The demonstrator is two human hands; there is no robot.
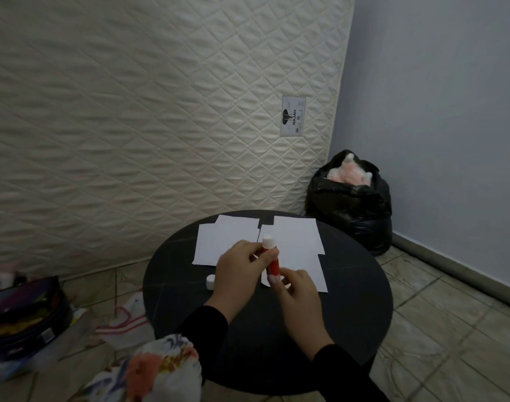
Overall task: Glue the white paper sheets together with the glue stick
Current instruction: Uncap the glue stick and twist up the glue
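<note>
Both hands hold the glue stick [270, 258] above the round black bench [349, 300]. The left hand [238, 269] has its fingers wrapped around the red barrel near the top, and the right hand [295, 291] pinches the base, as if to twist it. The white tip is exposed, and the cap [210, 281] stands on the bench just left of the hands. The paper sheets [297, 242] lie spread on the bench beyond and under the hands, some overlapping.

The step in hand looks like winding the glue out. It goes best with only a little glue raised, so the stick does not snap or smear. The left hand should hold the barrel steady while the right turns the base slowly.
</note>
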